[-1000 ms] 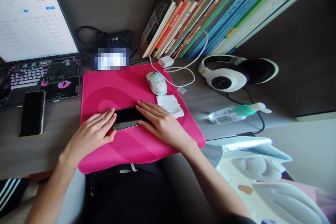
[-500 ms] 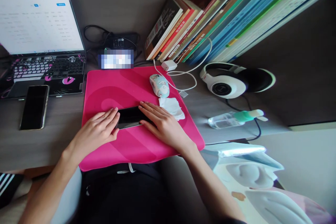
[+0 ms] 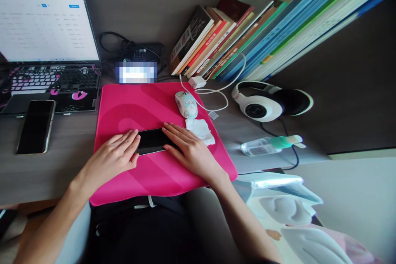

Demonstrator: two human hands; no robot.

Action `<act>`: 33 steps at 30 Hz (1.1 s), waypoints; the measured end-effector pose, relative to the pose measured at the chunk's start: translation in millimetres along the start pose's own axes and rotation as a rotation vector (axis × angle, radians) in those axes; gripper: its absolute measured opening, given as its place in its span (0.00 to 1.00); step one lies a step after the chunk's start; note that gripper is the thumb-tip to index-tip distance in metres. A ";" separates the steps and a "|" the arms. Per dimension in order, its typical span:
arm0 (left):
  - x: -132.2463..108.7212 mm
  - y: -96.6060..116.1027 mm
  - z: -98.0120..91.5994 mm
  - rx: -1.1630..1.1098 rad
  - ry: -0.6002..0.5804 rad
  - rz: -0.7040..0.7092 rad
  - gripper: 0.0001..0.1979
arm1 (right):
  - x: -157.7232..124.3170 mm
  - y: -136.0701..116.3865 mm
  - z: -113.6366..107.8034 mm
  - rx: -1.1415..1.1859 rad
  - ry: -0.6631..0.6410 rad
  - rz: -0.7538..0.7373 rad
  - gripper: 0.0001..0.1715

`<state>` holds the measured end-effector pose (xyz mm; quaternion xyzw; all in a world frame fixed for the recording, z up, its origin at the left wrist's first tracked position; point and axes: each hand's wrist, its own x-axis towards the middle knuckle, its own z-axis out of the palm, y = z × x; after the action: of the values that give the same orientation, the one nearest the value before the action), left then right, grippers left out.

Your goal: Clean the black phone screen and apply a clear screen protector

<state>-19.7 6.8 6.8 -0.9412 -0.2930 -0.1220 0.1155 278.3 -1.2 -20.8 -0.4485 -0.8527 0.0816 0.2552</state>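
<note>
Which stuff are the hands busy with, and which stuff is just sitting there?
In use: left hand, right hand, black phone between them, pink mat under it.
Lying about: mouse, folded tissue, headphones, spray bottle, second phone, laptop, books.

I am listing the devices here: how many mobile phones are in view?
2. One phone lies on the pink mat, the left hand and right hand touching its ends. The second phone lies on the desk by the laptop, left of the mat. None seems hidden.

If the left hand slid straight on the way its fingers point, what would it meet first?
The left hand would meet the phone on the pink mat at once: its fingertips touch its end. Past it, probably the mouse.
</note>
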 end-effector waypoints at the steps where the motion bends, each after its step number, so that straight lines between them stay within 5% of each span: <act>1: -0.1 -0.1 0.1 0.006 0.005 0.002 0.21 | 0.0 -0.2 -0.4 0.001 -0.001 -0.001 0.30; 12: 1.5 -1.0 -6.1 -0.169 0.052 -0.120 0.25 | 2.2 -2.5 -2.1 0.072 0.033 0.036 0.34; 21: 5.6 -6.1 -15.3 -0.332 -0.063 -0.247 0.22 | 7.0 0.7 5.5 0.112 0.099 0.124 0.35; 27: 23.3 -19.8 -24.2 -0.655 -0.065 -0.562 0.21 | 4.6 1.7 3.5 0.185 0.159 0.198 0.40; 33: 32.6 -44.5 -6.7 -0.880 -0.006 -0.720 0.25 | 3.9 2.3 5.2 0.177 0.177 0.180 0.41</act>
<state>-20.5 57.6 29.3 -0.7416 -0.5174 -0.2615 -0.3375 275.5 3.8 -24.7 -0.5043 -0.7725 0.1392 0.3598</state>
